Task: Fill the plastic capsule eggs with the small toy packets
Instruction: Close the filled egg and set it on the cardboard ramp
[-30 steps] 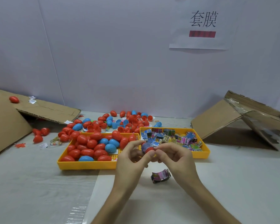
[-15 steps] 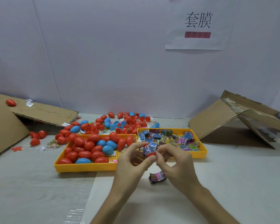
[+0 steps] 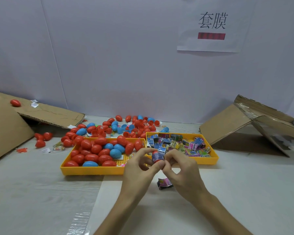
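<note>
I see 2 yellow trays side by side; the left tray (image 3: 92, 170) holds red and blue eggs (image 3: 96, 148), the right tray (image 3: 208, 161) toy packets (image 3: 180, 145); in front, my left hand (image 3: 139, 168) and right hand (image 3: 182, 173) pinch 1 capsule egg (image 3: 157, 156) between curled fingertips; 1 loose packet (image 3: 165, 183) lies beneath.

Glossy plastic eggs (image 3: 91, 157); matt cardboard (image 3: 227, 126)

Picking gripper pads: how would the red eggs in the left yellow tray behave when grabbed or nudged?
The red eggs look glossy and smooth, so probably slippery. Their rounded shape suggests they roll when nudged; many lie scattered behind the yellow tray. Open halves look hollow, so likely light.
</note>
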A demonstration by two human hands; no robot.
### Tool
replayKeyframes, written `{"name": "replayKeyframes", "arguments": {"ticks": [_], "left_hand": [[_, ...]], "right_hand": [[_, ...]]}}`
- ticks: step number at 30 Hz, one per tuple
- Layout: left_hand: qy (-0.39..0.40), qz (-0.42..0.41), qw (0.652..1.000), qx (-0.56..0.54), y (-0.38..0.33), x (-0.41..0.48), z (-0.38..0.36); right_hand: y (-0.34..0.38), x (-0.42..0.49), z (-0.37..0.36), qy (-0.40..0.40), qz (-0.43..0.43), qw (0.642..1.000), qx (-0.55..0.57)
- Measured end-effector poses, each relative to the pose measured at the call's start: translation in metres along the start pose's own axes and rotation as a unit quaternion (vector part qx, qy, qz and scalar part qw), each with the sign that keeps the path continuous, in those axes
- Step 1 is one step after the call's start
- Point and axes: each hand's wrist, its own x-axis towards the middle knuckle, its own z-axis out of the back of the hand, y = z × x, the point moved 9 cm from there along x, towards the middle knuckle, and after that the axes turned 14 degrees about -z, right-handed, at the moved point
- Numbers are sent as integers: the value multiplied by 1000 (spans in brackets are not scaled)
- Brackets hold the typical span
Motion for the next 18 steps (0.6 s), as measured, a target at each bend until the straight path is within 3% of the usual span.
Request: {"name": "replayKeyframes", "arguments": {"ticks": [8, 13, 18], "left_hand": [[30, -8, 999, -40, -7, 2, -7], [70, 17, 995, -68, -6, 0, -14], [88, 24, 993, -70, -7, -1, -18]], "right_hand": [[-1, 3, 4, -1, -12, 1000, 23], [-22, 11, 8, 46, -148, 959, 237], [-33, 15, 8, 96, -206, 937, 267]]}}
